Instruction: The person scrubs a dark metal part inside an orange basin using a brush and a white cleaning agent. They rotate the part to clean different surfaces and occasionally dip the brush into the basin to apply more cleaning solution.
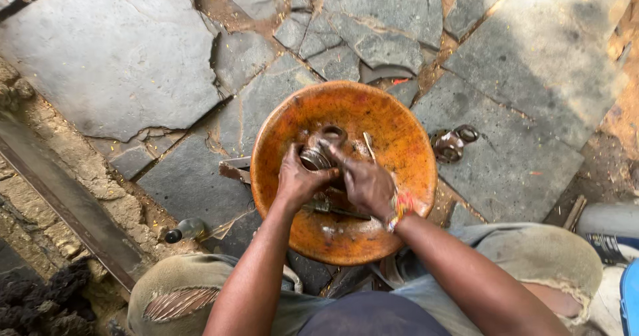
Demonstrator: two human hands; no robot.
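Observation:
A wide orange, rust-stained basin [399, 133] sits on the cracked stone floor between my knees. Over its middle my left hand [296, 179] and my right hand [366, 184] close together around a small round metal part [314, 158], ring-shaped and greasy. A second round metal piece [333, 135] lies in the basin just beyond my fingers. A thin metal rod [368, 145] rests against the inner wall to the right. Under my wrists a dark slender tool [326, 207] lies across the basin floor.
A brownish metal fitting [452, 143] with two round openings lies on the stone right of the basin. A small dark bottle [185, 230] lies by my left knee. A long steel bar [66, 199] runs along the left. A grey and blue container [616, 233] stands at far right.

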